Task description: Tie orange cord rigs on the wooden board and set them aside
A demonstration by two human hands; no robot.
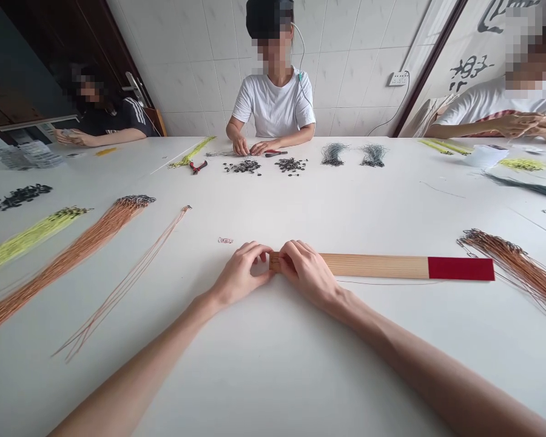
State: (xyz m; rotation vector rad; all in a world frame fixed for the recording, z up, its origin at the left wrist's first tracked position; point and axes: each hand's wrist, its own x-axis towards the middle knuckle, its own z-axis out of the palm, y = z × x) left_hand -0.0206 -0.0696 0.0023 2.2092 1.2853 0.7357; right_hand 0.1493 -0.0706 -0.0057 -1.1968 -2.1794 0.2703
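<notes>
- You're sitting at a long white table (273, 206) in a white-tiled room, with the tile wall (346, 73) behind the person (273, 91) seated opposite. Two more people sit to either side, at the far left (104, 115) and far right (495, 115). Each appears to have a work patch of their own.
- Long bundles lie fanned out on the tabletop, probably so the strands stay untangled. To your left are a copper-coloured wire bundle (68, 267) and a yellow-green bundle (22, 243). Another copper-coloured bundle (519, 267) lies to your right.
- Loose copper-coloured strands (122, 285) lie apart from the left bundle, thin and slightly splayed.
- Directly before you, a ribbed wooden strip (373, 266) lies flat, with a matte red end (459, 268) pointing right. Its other end sits between your hands, apparently kept within easy reach of both.
- Your right hand (307, 273) is curled over the strip's near end, holding it down and steady.
- Your left hand (241, 270) is narrowly curled, with its fingers (266, 250) at that same end. You can't tell whether they are pinching something small there.
- A fine wire (382, 282) runs along just below the strip, close to your right hand.
- A tiny coil of wire (225, 240) lies alone just beyond your left hand.
</notes>
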